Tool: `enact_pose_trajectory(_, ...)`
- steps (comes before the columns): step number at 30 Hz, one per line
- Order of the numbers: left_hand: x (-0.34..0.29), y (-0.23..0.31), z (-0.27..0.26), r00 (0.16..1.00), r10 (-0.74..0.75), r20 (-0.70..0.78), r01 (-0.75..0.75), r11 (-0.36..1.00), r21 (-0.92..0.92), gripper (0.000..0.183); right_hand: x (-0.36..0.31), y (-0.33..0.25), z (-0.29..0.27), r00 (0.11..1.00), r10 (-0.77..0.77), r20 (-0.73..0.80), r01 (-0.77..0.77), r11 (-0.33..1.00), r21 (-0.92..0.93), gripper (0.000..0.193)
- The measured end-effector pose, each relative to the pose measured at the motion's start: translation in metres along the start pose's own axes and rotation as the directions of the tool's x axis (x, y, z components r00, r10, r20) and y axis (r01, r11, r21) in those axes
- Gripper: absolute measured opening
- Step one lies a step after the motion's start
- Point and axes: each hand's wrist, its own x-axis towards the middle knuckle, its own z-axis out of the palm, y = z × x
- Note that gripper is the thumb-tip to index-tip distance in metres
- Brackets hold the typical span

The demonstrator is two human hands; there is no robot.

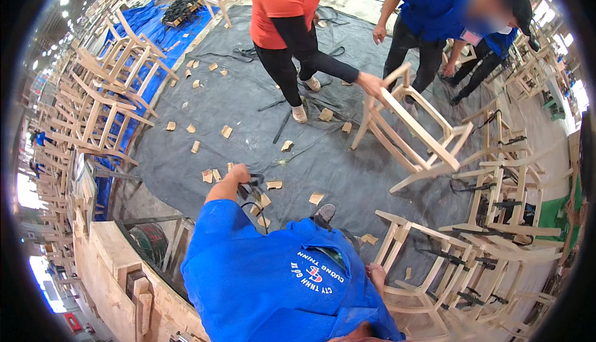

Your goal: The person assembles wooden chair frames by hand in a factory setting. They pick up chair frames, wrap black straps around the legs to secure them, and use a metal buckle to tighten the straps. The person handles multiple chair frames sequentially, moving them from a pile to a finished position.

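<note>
My left hand is stretched out over the dark ground sheet, its fingers wrapped round a black strap. The strap hangs in loops below my fist. Low at my right side is my right hand, close to an unfinished wooden chair frame. Its fingers are partly hidden, and I cannot tell whether it touches the frame. Ahead of me, a person in an orange shirt grips a tilted wooden chair frame with one hand.
A person in a blue shirt bends forward at the far right. Small wood pieces lie scattered on the dark sheet. Strapped chair frames crowd the right; stacked frames line the left. A wooden bench stands near left.
</note>
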Motion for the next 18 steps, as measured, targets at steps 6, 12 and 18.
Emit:
enact_pose_trajectory(6, 0.007, 0.014, -0.025, 0.963, -0.147, -0.226, 0.092, 0.967, -0.237, 0.029, -0.003, 0.024, -0.011, 0.982, 0.118, -0.147, -0.083, 0.97, 0.229, 0.023)
enact_pose_trajectory(12, 0.006, 0.06, -0.019, 0.978, -0.075, -0.195, 0.026, 0.969, -0.245, 0.031, -0.035, 0.03, -0.051, 0.943, -0.038, -0.33, 0.045, 0.999, 0.013, 0.024)
enact_pose_trajectory(18, 0.015, 0.124, -0.006, 0.984, 0.097, -0.146, -0.142, 0.929, -0.341, 0.035, -0.093, 0.037, -0.146, 0.614, -0.508, -0.604, 0.244, 0.85, -0.466, 0.024)
